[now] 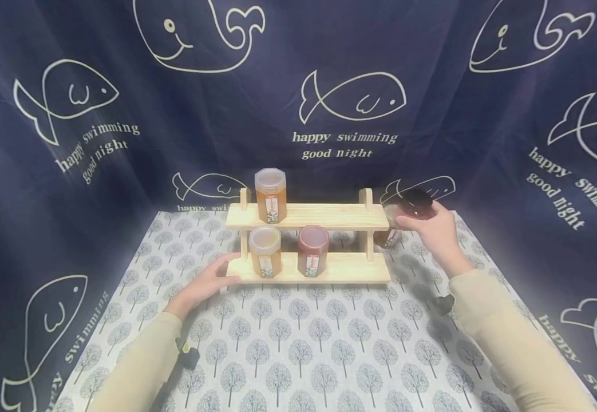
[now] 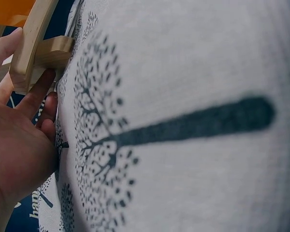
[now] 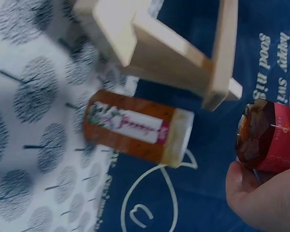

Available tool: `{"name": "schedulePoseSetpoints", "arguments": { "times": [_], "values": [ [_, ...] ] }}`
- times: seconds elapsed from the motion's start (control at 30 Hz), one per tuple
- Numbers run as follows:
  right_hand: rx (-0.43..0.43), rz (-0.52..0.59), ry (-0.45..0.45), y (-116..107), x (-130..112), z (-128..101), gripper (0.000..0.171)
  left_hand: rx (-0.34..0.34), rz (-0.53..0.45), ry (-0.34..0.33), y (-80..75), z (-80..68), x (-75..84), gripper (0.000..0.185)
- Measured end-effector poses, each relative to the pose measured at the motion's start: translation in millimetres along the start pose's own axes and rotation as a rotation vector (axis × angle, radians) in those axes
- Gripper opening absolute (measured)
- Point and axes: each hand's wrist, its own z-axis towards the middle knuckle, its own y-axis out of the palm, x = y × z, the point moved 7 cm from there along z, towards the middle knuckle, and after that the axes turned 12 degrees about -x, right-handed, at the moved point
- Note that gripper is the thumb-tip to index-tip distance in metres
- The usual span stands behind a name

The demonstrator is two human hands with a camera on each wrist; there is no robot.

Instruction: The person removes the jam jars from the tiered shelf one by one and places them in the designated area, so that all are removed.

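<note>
A two-tier wooden shelf [image 1: 339, 269] stands on the tablecloth. My left hand [image 1: 209, 280] grips the left end of its lower board; in the left wrist view, the fingers [image 2: 36, 94] lie around the board's end. My right hand [image 1: 439, 232] holds a dark jar with a red label [image 3: 280, 137] in the air, beyond the shelf's right end. Below that hand, a jar of reddish-brown contents [image 3: 128, 125] stands beside the shelf, partly hidden in the head view. An amber jar [image 1: 271, 197] sits on the upper board. On the lower board are a yellowish jar [image 1: 265, 254] and a pinkish-red jar [image 1: 312, 252].
A white tablecloth [image 1: 298, 349] with a tree print covers the table. Dark blue curtains [image 1: 350, 46] with fish and whale drawings hang behind and at both sides. The shelf's upright posts [image 1: 366, 199] rise slightly above the upper board.
</note>
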Motion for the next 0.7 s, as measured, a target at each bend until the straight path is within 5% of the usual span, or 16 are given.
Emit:
{"name": "schedulePoseSetpoints", "arguments": {
  "times": [0.23, 0.7],
  "values": [
    [-0.043, -0.122, 0.118, -1, 35, -11, 0.068, -0.004, -0.006, 0.011, -0.8, 2.1, -3.5, 0.071],
    [-0.148, -0.171, 0.239, 23, 96, -24, 0.079, -0.002, -0.002, 0.007, -1.0, 3.7, -7.4, 0.07]
  ]
}}
